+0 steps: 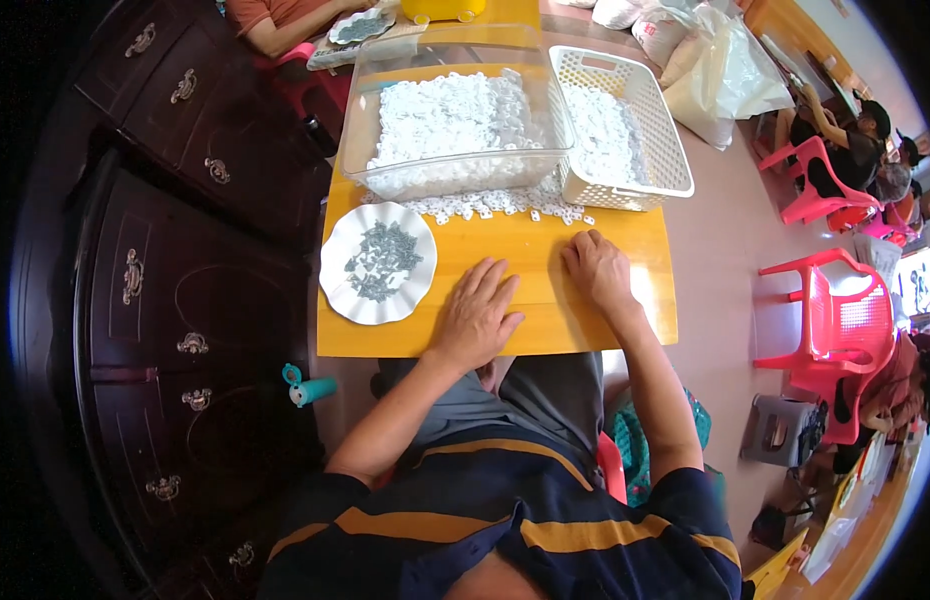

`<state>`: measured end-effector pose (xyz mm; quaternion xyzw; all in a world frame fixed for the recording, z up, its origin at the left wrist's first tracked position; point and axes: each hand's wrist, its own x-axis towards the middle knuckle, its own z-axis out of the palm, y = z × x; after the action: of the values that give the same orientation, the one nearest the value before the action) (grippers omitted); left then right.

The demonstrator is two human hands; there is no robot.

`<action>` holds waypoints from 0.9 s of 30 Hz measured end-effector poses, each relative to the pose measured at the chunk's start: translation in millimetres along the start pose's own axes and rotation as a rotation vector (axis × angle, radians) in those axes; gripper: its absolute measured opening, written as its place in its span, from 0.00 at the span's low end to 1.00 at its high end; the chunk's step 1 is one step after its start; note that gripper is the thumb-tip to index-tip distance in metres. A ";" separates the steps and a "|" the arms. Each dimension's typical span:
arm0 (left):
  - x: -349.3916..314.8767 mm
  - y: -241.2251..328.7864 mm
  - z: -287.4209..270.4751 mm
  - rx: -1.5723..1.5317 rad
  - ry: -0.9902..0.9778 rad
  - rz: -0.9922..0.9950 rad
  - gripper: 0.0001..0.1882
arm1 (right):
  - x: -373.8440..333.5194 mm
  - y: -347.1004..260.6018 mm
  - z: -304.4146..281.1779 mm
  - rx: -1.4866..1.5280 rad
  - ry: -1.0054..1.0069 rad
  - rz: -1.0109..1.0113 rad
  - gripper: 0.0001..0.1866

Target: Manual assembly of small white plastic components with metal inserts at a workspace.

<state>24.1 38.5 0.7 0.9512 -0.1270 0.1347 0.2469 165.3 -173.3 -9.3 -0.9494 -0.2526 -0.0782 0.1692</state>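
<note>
My left hand [477,312] lies flat on the yellow table [545,300] near its front edge, fingers stretched out and nothing held. To its left is a white scalloped plate [337,262] with small grey pieces [387,258] heaped in the middle. My right hand [597,268] rests on the tabletop farther right, its fingers bent downward; whether anything small lies under them is hidden. Beyond both hands stands a clear plastic bin [455,170] full of small white plastic parts [445,120]. Beside it, a white perforated basket [625,195] holds more of these parts.
Loose white parts [485,205] are strewn along the bin's near side. Dark wooden drawers [185,260] flank the table on the left, with a teal bottle [310,388] on the floor. Pink chairs [835,320] and other people are at the right; another person's arm [295,32] shows at the far left.
</note>
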 end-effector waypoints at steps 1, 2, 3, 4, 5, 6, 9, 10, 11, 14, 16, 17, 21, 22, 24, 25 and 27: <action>-0.3 0.0 0.4 -0.005 -0.001 0.002 0.28 | 0.1 1.1 1.0 0.001 0.001 -0.004 0.12; -0.7 -0.5 0.2 -0.001 0.002 -0.005 0.28 | -0.4 1.7 1.4 -0.025 0.000 -0.023 0.12; 0.6 -0.3 0.6 -0.017 -0.002 -0.001 0.28 | -0.8 2.7 1.4 -0.052 0.000 -0.041 0.12; 1.9 0.2 1.6 -0.033 -0.006 0.003 0.28 | -1.0 5.0 0.3 -0.048 -0.002 -0.049 0.12; 1.1 0.0 2.2 -0.040 -0.003 0.009 0.29 | 0.6 2.8 -4.5 -0.032 -0.034 -0.040 0.12; 0.8 -0.1 2.3 -0.032 0.000 -0.003 0.29 | 1.9 0.3 -8.8 -0.017 -0.067 -0.032 0.12; -1.9 -0.9 2.1 -0.043 0.013 -0.004 0.29 | 8.3 -11.9 -20.4 0.322 -0.077 0.020 0.12; -3.9 -1.9 1.3 -0.043 0.018 -0.003 0.29 | 12.5 -16.7 -23.2 0.571 -0.072 0.037 0.12; -1.6 -0.6 1.9 -0.051 0.025 0.011 0.29 | 16.8 -24.9 -29.0 0.627 -0.055 0.037 0.12; -6.9 -8.1 10.4 -0.006 0.033 0.011 0.29 | 29.4 -72.5 -36.0 0.767 -0.121 -0.031 0.11; -1.1 -6.6 11.4 -0.058 0.059 0.027 0.29 | 39.1 -96.3 -34.3 0.709 -0.153 -0.157 0.09; -1.7 -6.6 9.3 -0.040 0.032 0.006 0.28 | 41.5 -116.3 -34.7 0.703 -0.145 -0.219 0.08; 0.8 -9.5 16.2 -0.231 -0.272 -0.160 0.27 | 52.9 -162.2 -5.9 0.488 -0.080 -0.430 0.07; -2.2 -9.3 17.5 -0.282 -0.151 -0.162 0.28 | 54.0 -172.4 -0.3 0.433 -0.089 -0.457 0.07; -11.2 -18.1 34.7 -0.297 0.039 -0.103 0.33 | 51.1 -186.5 23.2 0.270 -0.126 -0.525 0.05; -18.7 -26.7 46.2 -0.174 0.069 -0.037 0.34 | 51.2 -194.0 33.2 0.206 -0.144 -0.560 0.04; -19.4 -25.4 44.7 -0.091 0.089 0.046 0.37 | 47.5 -198.9 38.4 0.080 -0.183 -0.598 0.06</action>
<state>22.5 40.9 -54.2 0.9289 -0.1438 0.1767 0.2920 107.9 24.2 22.1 -0.8288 -0.5376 -0.0287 0.1525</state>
